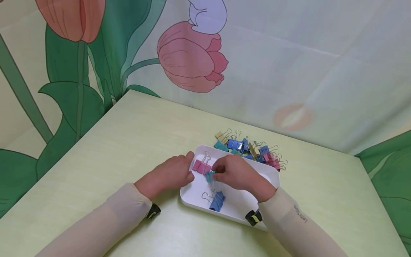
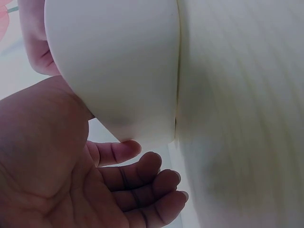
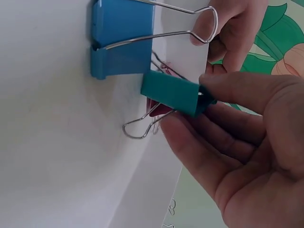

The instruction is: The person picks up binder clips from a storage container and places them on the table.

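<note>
My right hand point(image 1: 236, 173) is over the white tray point(image 1: 229, 215), pinching a teal binder clip point(image 3: 173, 90) between thumb and fingers. In the right wrist view the clip's wire handles point away from the palm. My left hand point(image 1: 171, 175) holds the tray's left end, with the thumb over the rim and fingers point(image 2: 149, 164) curled along the outside wall. Beside the teal clip, pink binder clips point(image 1: 201, 167) lie near the tray's left end. A blue binder clip point(image 1: 217, 201) sits closer to the tray's front wall.
Behind the tray, a pile of binder clips point(image 1: 236, 144) in blue, teal, yellow and pink lies on the pale table point(image 1: 128, 125). A flower-printed cloth point(image 1: 257, 64) hangs at the table's back edge.
</note>
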Available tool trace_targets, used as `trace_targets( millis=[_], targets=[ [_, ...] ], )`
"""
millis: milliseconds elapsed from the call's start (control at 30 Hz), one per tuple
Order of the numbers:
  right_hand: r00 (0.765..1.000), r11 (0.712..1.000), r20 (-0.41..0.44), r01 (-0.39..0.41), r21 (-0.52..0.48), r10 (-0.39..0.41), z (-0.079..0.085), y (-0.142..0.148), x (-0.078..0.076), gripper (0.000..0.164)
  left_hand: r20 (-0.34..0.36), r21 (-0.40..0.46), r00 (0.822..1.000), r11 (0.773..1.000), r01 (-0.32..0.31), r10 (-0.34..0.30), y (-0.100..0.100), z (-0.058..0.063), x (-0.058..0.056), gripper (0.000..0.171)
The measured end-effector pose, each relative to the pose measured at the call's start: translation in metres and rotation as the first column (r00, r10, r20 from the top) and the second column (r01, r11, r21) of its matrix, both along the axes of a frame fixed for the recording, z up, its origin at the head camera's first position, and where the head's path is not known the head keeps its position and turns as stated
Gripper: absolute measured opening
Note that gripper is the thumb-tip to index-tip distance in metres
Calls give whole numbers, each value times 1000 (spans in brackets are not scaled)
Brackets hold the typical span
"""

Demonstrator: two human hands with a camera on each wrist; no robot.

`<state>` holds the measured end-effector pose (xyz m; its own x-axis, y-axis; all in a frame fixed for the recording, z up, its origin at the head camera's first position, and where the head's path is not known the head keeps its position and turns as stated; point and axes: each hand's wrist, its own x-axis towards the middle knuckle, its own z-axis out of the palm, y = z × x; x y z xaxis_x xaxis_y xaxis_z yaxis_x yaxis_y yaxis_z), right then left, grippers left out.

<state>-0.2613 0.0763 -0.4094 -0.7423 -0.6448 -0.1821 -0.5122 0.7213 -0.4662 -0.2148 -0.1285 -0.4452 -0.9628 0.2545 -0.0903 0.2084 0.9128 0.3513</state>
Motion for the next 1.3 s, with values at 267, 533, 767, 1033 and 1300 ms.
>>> trace_targets(
  millis=[267, 533, 767, 1033, 1300],
  targets=[
    [999, 999, -41, -19, -25, 18, 2, 2, 1, 19, -14, 2, 1000, 1000, 1, -1, 1, 0, 0, 37],
    [996, 999, -83, -25, -35, 22, 9, 5, 3, 20, -15, -6, 1000, 1000, 3, -3, 1, 1, 0, 39],
    [988, 996, -155, -31, -80, 19, 23, 10, 3, 19, -8, -2, 1000, 1000, -9, 9, 1, 1, 0, 37],
    [978, 990, -204, -69, -124, 42, 39, 14, 1, 20, 24, -6, 999, 1000, -23, 23, 2, 2, -1, 39],
    [976, 958, -217, -41, -285, -23, 45, 19, -7, 20, 15, -6, 1000, 1000, -10, 10, 3, 2, 0, 39]
  ],
)
